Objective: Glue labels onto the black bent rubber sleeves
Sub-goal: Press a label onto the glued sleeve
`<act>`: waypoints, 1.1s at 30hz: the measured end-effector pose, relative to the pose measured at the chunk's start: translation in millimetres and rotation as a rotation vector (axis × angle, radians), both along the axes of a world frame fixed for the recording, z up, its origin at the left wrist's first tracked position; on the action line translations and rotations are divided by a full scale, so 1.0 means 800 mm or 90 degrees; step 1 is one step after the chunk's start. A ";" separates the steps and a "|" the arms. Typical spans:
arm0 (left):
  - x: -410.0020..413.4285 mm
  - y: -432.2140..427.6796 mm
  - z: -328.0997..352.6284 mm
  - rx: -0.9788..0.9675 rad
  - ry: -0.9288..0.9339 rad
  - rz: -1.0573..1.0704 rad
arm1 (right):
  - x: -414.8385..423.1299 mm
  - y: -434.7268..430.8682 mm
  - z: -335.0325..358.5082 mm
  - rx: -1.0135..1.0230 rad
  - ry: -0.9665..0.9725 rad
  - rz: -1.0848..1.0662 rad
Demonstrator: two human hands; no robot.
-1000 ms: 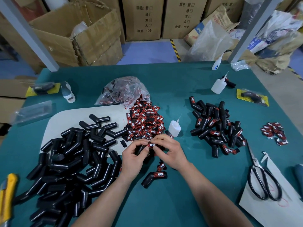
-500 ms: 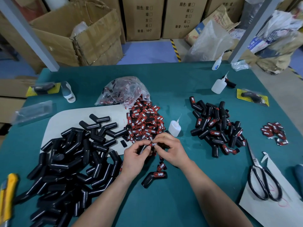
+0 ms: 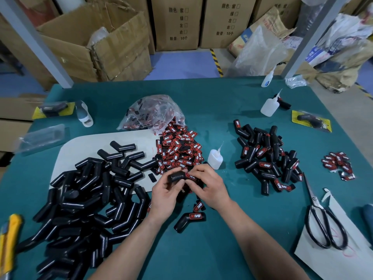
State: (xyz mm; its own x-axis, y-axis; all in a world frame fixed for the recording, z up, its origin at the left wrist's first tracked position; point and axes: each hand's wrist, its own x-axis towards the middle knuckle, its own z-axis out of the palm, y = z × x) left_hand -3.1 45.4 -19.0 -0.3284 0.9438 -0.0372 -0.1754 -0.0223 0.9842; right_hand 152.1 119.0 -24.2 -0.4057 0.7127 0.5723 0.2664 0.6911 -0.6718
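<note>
Far left of the frame, the big heap of plain sleeves [image 3: 80,199] hasn't budged, half on the white board [image 3: 80,144] and half on the green table [image 3: 201,102]. At centre, just below the label pile [image 3: 177,150], is the only real change. Half a second ago the hands were bunched together with only the label showing between the thumbs. Now the left hand [image 3: 164,199] has rolled palm-up, fingers curled round the bent sleeve [image 3: 176,176], so its black end sticks out to the left. The right hand [image 3: 210,188] is pinching the red label [image 3: 190,176] against the sleeve's right end. One finished sleeve [image 3: 189,219] lies just below the hands, same as before. Glue bottle [image 3: 215,158], the labelled heap [image 3: 266,158] and the scissors [image 3: 323,223] on the right are unchanged.
</note>
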 end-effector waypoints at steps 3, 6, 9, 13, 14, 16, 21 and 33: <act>0.000 -0.001 -0.002 -0.003 0.001 0.016 | -0.003 0.000 0.000 0.063 -0.026 0.014; 0.001 -0.001 -0.006 -0.003 -0.005 0.031 | -0.005 0.001 0.002 0.123 -0.049 0.011; 0.002 0.000 -0.009 -0.008 -0.012 0.040 | -0.005 0.001 0.007 0.159 -0.079 0.010; 0.002 0.001 -0.007 -0.005 -0.022 0.060 | -0.008 0.000 0.011 0.166 -0.099 0.021; 0.002 0.000 -0.006 -0.002 -0.028 0.061 | -0.008 0.000 0.010 0.163 -0.095 0.023; 0.004 0.000 -0.002 0.003 -0.032 0.066 | -0.009 0.000 0.010 0.158 -0.076 0.027; 0.003 -0.003 0.002 0.006 -0.019 0.056 | -0.008 0.001 0.007 0.148 -0.039 0.039; 0.004 -0.004 0.001 -0.013 0.012 0.037 | -0.006 0.002 0.008 0.167 -0.044 0.049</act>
State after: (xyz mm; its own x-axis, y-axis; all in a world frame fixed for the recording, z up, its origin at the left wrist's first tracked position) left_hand 0.1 41.9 -18.2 -0.3833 0.9223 -0.0494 -0.1555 -0.0117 0.9878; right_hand 147.0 120.9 -18.2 -0.4977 0.5097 0.7018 0.2458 0.8588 -0.4494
